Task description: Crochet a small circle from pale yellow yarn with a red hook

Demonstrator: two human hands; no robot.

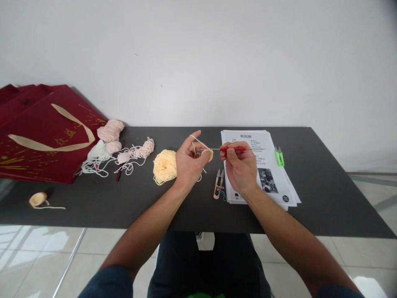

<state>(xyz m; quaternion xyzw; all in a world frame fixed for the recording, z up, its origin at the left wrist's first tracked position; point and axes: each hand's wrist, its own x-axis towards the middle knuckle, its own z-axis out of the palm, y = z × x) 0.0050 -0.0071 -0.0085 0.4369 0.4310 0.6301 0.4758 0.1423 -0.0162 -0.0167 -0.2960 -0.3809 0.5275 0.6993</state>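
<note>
My left hand (190, 162) pinches a small pale yellow crochet piece (211, 156), mostly hidden behind the thumb. A strand of the same yarn loops over its raised index finger. My right hand (241, 167) is closed around the red handle of a crochet hook (235, 148). The hook's thin metal shaft points left and reaches the crochet piece; whether it passes through a stitch is too small to tell. Just left of my left wrist lies a pale yellow yarn ball (164, 166), partly covered by the hand.
Printed sheets (248, 138) lie under my right hand, with green thread snips (279, 158) on their right edge. Cream-handled snips (218, 184) rest to their left. Pink and white yarn (111, 130), a dark red gift bag (46, 136) and a small crocheted cup (38, 199) occupy the left side.
</note>
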